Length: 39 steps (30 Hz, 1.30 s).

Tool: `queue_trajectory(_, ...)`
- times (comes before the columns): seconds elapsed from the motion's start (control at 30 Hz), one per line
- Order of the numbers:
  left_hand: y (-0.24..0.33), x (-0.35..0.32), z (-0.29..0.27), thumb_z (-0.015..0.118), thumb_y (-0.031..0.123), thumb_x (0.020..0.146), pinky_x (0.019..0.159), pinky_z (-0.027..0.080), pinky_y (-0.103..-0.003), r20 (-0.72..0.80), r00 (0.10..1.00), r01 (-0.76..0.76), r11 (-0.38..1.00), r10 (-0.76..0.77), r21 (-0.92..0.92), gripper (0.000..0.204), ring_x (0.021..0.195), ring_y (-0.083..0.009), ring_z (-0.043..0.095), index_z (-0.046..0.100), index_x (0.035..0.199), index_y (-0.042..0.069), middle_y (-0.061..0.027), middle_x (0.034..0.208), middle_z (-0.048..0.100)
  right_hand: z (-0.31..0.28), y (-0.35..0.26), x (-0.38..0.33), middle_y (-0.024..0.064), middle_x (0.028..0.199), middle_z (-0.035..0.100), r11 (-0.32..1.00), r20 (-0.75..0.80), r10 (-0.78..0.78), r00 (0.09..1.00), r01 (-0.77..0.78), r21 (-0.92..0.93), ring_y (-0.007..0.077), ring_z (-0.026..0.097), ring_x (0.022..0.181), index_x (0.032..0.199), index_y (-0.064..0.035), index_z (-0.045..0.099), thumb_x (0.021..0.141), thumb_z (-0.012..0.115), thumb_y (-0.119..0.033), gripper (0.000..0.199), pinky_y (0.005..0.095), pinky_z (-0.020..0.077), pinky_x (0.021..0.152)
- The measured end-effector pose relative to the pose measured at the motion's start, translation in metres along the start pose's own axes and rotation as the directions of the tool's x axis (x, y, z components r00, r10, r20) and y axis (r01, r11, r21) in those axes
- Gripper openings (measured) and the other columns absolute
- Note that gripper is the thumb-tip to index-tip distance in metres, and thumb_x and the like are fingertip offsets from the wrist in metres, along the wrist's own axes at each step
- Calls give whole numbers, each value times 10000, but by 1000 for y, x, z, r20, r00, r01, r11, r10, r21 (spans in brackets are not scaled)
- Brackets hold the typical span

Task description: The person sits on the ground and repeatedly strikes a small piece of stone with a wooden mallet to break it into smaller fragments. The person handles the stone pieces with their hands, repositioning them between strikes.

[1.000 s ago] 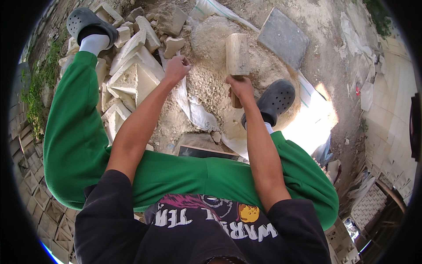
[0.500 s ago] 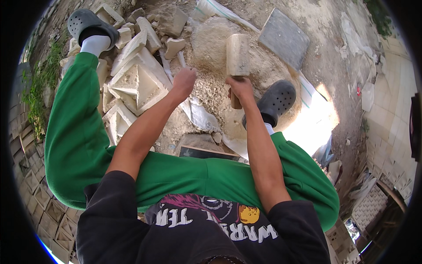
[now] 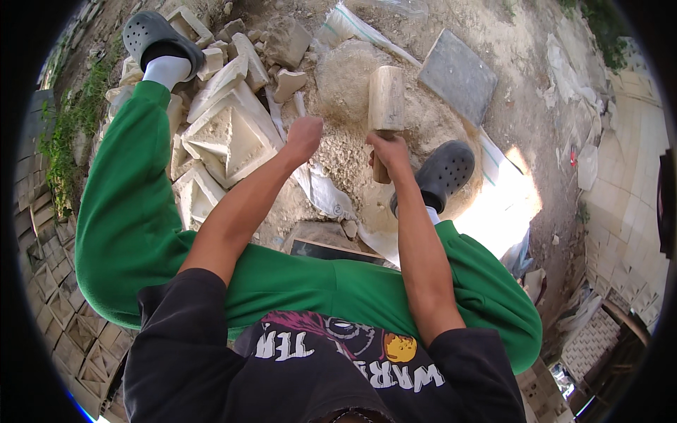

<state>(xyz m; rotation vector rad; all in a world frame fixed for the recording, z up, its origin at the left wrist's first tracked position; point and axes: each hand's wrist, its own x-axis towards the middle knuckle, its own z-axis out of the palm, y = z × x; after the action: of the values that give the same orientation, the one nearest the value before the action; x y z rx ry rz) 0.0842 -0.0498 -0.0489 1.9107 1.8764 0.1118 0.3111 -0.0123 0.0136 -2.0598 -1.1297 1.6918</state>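
A wooden mallet (image 3: 387,99) with a thick cylindrical head points away from me. My right hand (image 3: 390,153) is wrapped round its short handle, whose end shows below the fingers. To the left of it, my left hand (image 3: 305,138) is closed in a fist over the crushed, pale rubble. Whether that fist holds anything is hidden. Pale grit and small chips (image 3: 340,155) lie between the two hands. Just left of my left hand rests a cream block with triangular hollows (image 3: 233,134), among other broken pieces.
A grey square slab (image 3: 458,77) lies at the far right. White woven sacking (image 3: 324,194) runs under the grit. My dark clogs (image 3: 451,169) flank the work area. Stacked patterned blocks (image 3: 84,310) stand at the left, and pale tiles (image 3: 627,176) at the right.
The whole view has shifted slightly, so the scene sits a little lower and to the right. Both hands keep nearly the same pose, the mallet still in my right hand.
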Motion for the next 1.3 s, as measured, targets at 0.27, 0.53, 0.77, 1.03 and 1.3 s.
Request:
queue_trajectory(0.27,-17,13,-4,650,76,795,730,568,-451,63,995,87,987,-79,-135,127,771,-365,715,733,809,-19,-227,806,710,-3,-3,-5,117,646,632,1000,33,12,999,-12,2,214,633,516,906,59,667,761,731,-222,323,360,523,501)
queue_trajectory(0.53,13,74,-61,792,217,791,847,549,-330,36,994,102,722,-106,-684,392,936,-199,718,717,1115,10,-133,1036,749,1,3,0,109,641,630,1000,9,-7,1000,7,7,204,631,513,889,62,667,762,732,-218,314,354,516,496)
queue_trajectory(0.77,3,81,-34,650,43,864,917,534,-324,-47,981,72,582,-187,-810,382,1053,-212,692,644,1245,10,-145,1144,716,6,-15,-14,76,643,656,974,-121,-199,973,183,-130,179,648,513,869,30,698,777,716,-210,258,332,521,507)
queue_trajectory(1.03,-5,68,-29,603,31,922,823,552,-307,70,955,132,199,-288,-971,296,999,-165,683,639,1213,-8,-117,1118,688,30,-34,-4,138,697,715,850,-76,-506,859,481,-214,261,709,603,841,-42,726,763,722,-313,282,384,554,649)
queue_trajectory(1.3,-16,53,-53,646,48,873,884,503,-371,-542,740,-32,784,-399,-620,313,1069,-293,615,638,1185,65,-142,1198,622,31,-33,-4,114,621,667,942,-18,-199,980,186,-278,228,682,560,839,17,716,756,722,-276,304,370,546,565)
